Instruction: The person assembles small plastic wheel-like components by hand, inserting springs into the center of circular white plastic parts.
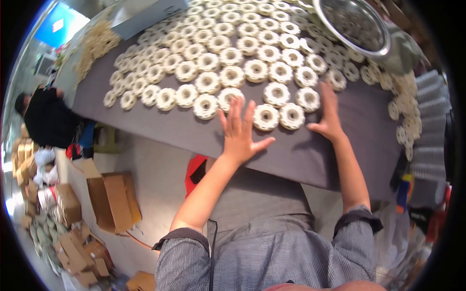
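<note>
Many cream-coloured ring-shaped parts [256, 71], each with a round hole in the middle, lie in rows on the dark grey cloth of the table [359, 140]. My left hand [239, 131] is open, fingers spread, over the cloth near the front row. Its fingertips partly cover one ring [230, 99]. My right hand [330, 115] is also open, to the right of a small group of rings. Between my hands sit two front rings, a left one [266, 117] and a right one [292, 116]. Neither hand grips anything.
A metal bowl [386, 48] of small pieces stands at the far right. A grey-blue box [150, 17] sits at the far left. Clear plastic trays [429, 126] are stacked beyond the right edge. An open cardboard box [114, 201] is on the floor; another person [48, 116] is at left.
</note>
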